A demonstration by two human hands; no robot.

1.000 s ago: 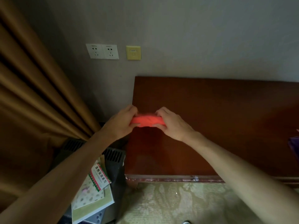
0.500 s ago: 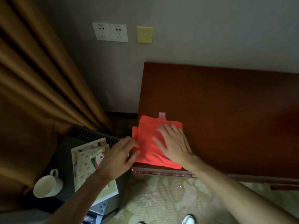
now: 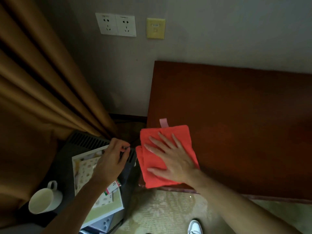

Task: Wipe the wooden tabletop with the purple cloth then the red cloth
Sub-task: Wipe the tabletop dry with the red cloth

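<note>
Head view, you say. Where is the red cloth [image 3: 166, 154] lying?

— It is lying folded on the near left corner of the wooden tabletop [image 3: 236, 124], its left edge hanging a little past the table's side, a pale pink loop [image 3: 163, 122] sticking out from its far edge.

— And what are you doing with it?

— I am pressing my right hand [image 3: 170, 159] flat on it, palm down, fingers spread wide, gripping nothing.

— Your other hand?

— My left hand [image 3: 113, 161] is hovering just left of the cloth, apart from it, over a dark slatted unit [image 3: 87, 141]. Its fingers are curling inward toward the thumb, and I cannot tell whether they are pinching anything.

— What is sitting around you?

— Booklets [image 3: 101, 196] are lying under my left forearm, a white mug [image 3: 44, 199] is standing beside them, a tan curtain [image 3: 38, 78] is hanging on the left, and two white sockets [image 3: 116, 25] and a yellow plate [image 3: 155, 28] are showing on the wall.
</note>
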